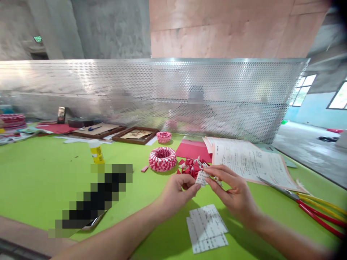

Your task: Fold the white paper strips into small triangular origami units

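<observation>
A small folded piece of printed paper [201, 179] is between my hands, above the green table. My left hand [180, 190] pinches its lower left edge between thumb and fingers. At its right edge, the fingertips of my right hand [230, 186] close on the same piece. Just behind it lies a heap of folded red and white paper pieces [189, 166], partly hidden by my hands. Nearer to me, cut sheets of printed paper [207, 225] lie overlapping on the table. A red and white woven paper ring [162, 159] stands left of the heap.
Scissors [294, 195] with red and yellow handles lie at the right, by large printed sheets [246, 160]. A glue bottle [96, 151] and a blurred-out phone [94, 222] are on the left. Wooden frames [115, 138] and a perforated metal screen [151, 97] stand behind.
</observation>
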The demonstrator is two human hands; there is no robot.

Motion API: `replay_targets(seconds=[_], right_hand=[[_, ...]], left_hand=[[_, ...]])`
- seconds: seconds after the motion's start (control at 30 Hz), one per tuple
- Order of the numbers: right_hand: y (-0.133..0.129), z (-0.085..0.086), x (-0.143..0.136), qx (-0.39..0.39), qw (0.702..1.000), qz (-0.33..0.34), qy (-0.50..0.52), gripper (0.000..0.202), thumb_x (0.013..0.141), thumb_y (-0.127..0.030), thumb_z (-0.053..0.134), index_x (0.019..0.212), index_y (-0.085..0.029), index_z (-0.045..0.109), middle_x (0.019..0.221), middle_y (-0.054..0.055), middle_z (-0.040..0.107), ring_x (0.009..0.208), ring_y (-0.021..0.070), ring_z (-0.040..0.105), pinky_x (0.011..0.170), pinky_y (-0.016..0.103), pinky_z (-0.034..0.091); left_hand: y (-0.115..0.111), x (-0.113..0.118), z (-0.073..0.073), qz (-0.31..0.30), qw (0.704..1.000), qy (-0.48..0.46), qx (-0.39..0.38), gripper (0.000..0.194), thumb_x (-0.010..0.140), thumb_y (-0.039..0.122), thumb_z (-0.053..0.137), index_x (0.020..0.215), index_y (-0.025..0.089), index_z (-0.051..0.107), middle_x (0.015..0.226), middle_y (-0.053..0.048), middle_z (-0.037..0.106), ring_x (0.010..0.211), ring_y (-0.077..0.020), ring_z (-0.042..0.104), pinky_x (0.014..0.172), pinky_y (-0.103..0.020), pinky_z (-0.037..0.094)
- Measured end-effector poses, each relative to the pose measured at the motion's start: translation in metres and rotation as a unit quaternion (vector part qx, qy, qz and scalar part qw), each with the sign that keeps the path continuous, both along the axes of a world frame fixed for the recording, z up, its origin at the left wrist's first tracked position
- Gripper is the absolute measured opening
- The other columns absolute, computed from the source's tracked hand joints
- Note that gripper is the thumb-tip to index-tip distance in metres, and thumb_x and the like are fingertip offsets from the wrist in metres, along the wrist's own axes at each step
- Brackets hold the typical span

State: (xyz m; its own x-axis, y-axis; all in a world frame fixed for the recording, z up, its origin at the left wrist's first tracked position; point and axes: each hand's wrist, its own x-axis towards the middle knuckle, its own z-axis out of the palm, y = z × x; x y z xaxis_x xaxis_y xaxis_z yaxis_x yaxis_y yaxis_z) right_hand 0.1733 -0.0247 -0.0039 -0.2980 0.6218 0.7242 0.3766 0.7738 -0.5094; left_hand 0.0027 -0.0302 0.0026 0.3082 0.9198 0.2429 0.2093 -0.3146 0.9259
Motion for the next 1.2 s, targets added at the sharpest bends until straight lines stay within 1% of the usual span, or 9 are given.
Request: replay_targets(seconds=[0.17,0.3,0.43,0.5,0.6,0.7,0.87,1.03,1.2], right_hand=[[-0.002,-0.004,0.003,0.038,0.999,0.008,0.003,0.017,0.082,-0.014,0.051,0.094,-0.021,0.061,0.094,0.007,0.056,0.088,0.0211,0.053,0.075,0.035,0.045],[-0.003,-0.005,0.003,0.046,0.999,0.016,0.012,0.012,0.081,-0.011,0.053,0.084,-0.020,0.060,0.092,0.006,0.054,0.085,0.0200,0.052,0.073,0.033,0.045],[-0.003,-0.007,0.005,0.063,0.998,0.011,-0.003,0.015,0.080,-0.009,0.052,0.084,-0.021,0.060,0.097,0.006,0.050,0.088,0.0205,0.050,0.071,0.033,0.043],[-0.003,-0.008,0.007,0.084,0.996,0.000,-0.017,0.016,0.079,-0.009,0.052,0.085,-0.022,0.060,0.100,0.006,0.049,0.089,0.0212,0.049,0.070,0.033,0.043],[-0.003,-0.009,0.009,0.125,0.991,-0.015,-0.053,0.018,0.079,-0.008,0.052,0.085,-0.023,0.060,0.102,0.006,0.048,0.090,0.0217,0.048,0.068,0.033,0.042],[-0.005,-0.009,0.011,0.161,0.981,-0.018,-0.102,0.020,0.078,-0.006,0.051,0.084,-0.023,0.060,0.104,0.006,0.047,0.091,0.0219,0.046,0.069,0.033,0.042],[-0.007,-0.009,0.012,0.194,0.970,-0.017,-0.147,0.025,0.076,-0.002,0.049,0.086,-0.023,0.060,0.105,0.005,0.048,0.094,0.0229,0.045,0.078,0.037,0.040],[-0.006,-0.011,0.012,0.208,0.969,-0.024,-0.135,0.019,0.077,-0.005,0.050,0.084,-0.021,0.059,0.104,0.006,0.050,0.093,0.0226,0.046,0.080,0.039,0.041],[-0.006,-0.011,0.009,0.219,0.960,-0.044,-0.167,0.023,0.079,-0.007,0.050,0.095,-0.022,0.059,0.101,0.006,0.052,0.094,0.0232,0.047,0.082,0.039,0.040]], left_hand=[[0.000,0.001,-0.002,0.009,1.000,-0.002,-0.001,0.023,0.070,0.029,0.056,0.053,0.015,0.054,0.049,0.003,0.049,0.047,-0.0087,0.041,0.047,-0.020,0.032],[0.001,0.002,-0.003,0.018,1.000,0.003,0.002,0.022,0.070,0.028,0.056,0.053,0.014,0.057,0.049,0.002,0.051,0.048,-0.0095,0.043,0.048,-0.021,0.033],[0.000,0.000,0.000,0.011,1.000,0.014,-0.010,0.016,0.071,0.026,0.055,0.074,0.012,0.064,0.061,-0.001,0.059,0.057,-0.0119,0.048,0.054,-0.022,0.035],[-0.002,-0.002,0.002,-0.007,1.000,0.023,-0.011,0.019,0.074,0.024,0.053,0.085,0.014,0.064,0.068,-0.002,0.062,0.064,-0.0140,0.052,0.061,-0.024,0.037],[-0.004,-0.003,0.005,-0.022,0.999,0.040,-0.010,0.023,0.075,0.023,0.051,0.093,0.016,0.063,0.076,-0.002,0.063,0.072,-0.0161,0.054,0.066,-0.026,0.037],[-0.004,-0.002,0.005,-0.015,0.999,0.044,-0.017,0.023,0.073,0.027,0.054,0.089,0.013,0.062,0.075,-0.004,0.063,0.069,-0.0160,0.053,0.062,-0.025,0.037],[0.001,0.000,0.000,-0.023,0.995,-0.076,-0.063,0.023,0.076,0.031,0.052,0.066,0.011,0.059,0.062,-0.001,0.057,0.060,-0.0122,0.049,0.060,-0.023,0.037],[0.000,-0.001,0.001,0.001,0.990,-0.114,-0.088,0.023,0.073,0.028,0.056,0.058,0.011,0.059,0.058,-0.001,0.058,0.057,-0.0112,0.048,0.060,-0.022,0.037],[-0.002,0.000,0.002,0.000,0.986,-0.124,-0.109,0.022,0.073,0.025,0.056,0.056,0.011,0.058,0.055,-0.001,0.058,0.055,-0.0106,0.049,0.061,-0.023,0.038]])
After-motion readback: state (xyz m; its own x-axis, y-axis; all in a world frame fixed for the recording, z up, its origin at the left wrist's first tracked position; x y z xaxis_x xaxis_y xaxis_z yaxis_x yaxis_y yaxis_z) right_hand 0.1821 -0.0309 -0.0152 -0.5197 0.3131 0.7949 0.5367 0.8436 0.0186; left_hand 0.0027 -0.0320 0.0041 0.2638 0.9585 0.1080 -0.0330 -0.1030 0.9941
